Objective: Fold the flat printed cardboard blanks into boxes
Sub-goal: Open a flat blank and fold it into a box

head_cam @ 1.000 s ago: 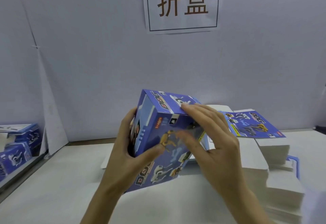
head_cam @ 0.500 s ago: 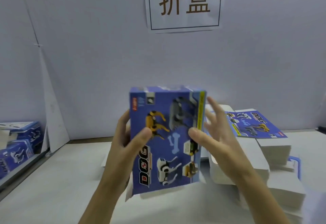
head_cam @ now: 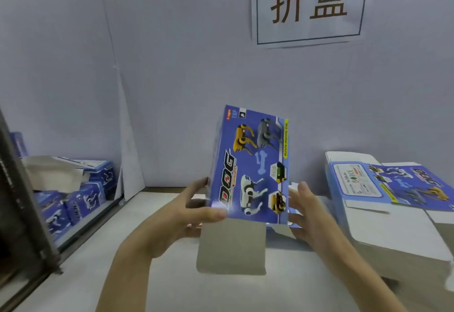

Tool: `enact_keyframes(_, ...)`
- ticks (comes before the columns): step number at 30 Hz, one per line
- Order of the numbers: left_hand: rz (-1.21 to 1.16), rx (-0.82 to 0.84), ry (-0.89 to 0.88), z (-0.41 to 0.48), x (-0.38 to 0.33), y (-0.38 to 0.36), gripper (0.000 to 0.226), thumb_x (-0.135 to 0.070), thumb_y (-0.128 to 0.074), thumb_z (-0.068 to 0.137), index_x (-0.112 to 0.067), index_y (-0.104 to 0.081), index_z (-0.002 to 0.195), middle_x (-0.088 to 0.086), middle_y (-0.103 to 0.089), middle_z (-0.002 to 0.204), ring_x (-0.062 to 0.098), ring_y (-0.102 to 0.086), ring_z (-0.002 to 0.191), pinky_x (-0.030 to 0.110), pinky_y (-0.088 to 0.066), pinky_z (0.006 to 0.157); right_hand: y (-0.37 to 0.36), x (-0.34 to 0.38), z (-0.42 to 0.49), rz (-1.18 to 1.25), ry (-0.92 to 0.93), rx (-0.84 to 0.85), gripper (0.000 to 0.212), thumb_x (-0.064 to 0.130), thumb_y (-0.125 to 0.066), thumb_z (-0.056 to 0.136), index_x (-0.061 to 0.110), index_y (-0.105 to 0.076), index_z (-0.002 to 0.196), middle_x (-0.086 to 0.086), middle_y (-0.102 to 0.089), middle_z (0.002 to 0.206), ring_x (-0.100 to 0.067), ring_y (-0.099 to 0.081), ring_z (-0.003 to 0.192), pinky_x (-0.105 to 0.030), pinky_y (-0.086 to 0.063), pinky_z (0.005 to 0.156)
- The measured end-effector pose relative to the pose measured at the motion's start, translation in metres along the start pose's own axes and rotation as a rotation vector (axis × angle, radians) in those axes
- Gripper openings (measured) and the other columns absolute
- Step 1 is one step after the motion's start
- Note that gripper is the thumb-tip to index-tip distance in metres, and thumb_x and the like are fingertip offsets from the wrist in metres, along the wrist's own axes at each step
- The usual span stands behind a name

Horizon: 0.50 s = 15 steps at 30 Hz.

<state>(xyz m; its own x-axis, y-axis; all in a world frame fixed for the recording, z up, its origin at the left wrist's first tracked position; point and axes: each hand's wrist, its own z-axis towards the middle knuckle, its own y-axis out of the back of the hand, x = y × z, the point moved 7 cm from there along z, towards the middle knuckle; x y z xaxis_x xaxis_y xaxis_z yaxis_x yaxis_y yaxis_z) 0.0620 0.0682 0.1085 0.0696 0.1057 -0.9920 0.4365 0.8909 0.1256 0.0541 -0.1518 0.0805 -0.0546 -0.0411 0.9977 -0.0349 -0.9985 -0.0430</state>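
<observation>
A blue printed "DOG" box (head_cam: 250, 164) stands upright in the air above the white table (head_cam: 172, 287), its picture face toward me. A grey-brown flap (head_cam: 232, 247) hangs open from its lower end. My left hand (head_cam: 186, 213) grips the box's lower left corner, thumb on the front face, fingers behind. My right hand (head_cam: 307, 211) is beside the lower right edge with fingers spread and straight; whether it touches the box is unclear. A stack of flat blanks (head_cam: 383, 203) lies at the right, a printed blank (head_cam: 403, 186) on top.
Several folded blue boxes (head_cam: 81, 193) are piled on a lower shelf at the left, behind a dark frame post (head_cam: 22, 203). A white wall with a paper sign (head_cam: 309, 4) closes the back. The table edge runs along the left.
The box turned from tilted to upright with its picture face toward me, and its bottom flap now hangs open. My right hand came off the front face to the right edge. The view swung left.
</observation>
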Motion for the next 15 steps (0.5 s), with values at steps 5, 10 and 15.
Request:
enact_keyframes(5,-0.337,-0.471,-0.122,-0.005,-0.006,0.101,0.079,-0.042,-0.089,0.049,-0.020,-0.063,0.120,0.001,-0.072,0.111,0.016,-0.069,0.096,0.041,-0.057,0.084,0.004,-0.020,0.019,-0.185,-0.016,-0.079,0.028,0.043,-0.043,0.099,0.026,-0.058,0.115,-0.003,-0.060,0.120,-0.025,-0.062,0.101,-0.046,-0.049,0.091)
enact_keyframes(10,-0.506,-0.832,-0.325,0.009,-0.023,0.157,0.049,-0.041,-0.054,0.096,-0.026,-0.040,0.140,0.002,-0.041,0.133,0.018,-0.040,0.125,0.035,-0.036,0.101,0.002,-0.041,0.059,-1.033,0.074,-0.088,0.050,0.031,-0.051,0.099,0.017,-0.037,0.145,-0.006,-0.046,0.146,-0.025,-0.047,0.125,-0.031,-0.038,0.097)
enact_keyframes(15,0.089,-0.570,-0.195,0.054,0.017,0.073,0.035,-0.013,-0.061,0.093,-0.012,-0.057,0.128,0.000,-0.061,0.118,0.003,-0.061,0.098,0.011,-0.042,0.085,-0.013,-0.069,0.069,-1.434,0.143,0.104,0.033,0.032,-0.039,0.100,0.022,-0.039,0.131,-0.001,-0.035,0.151,-0.017,-0.036,0.134,-0.028,-0.028,0.110)
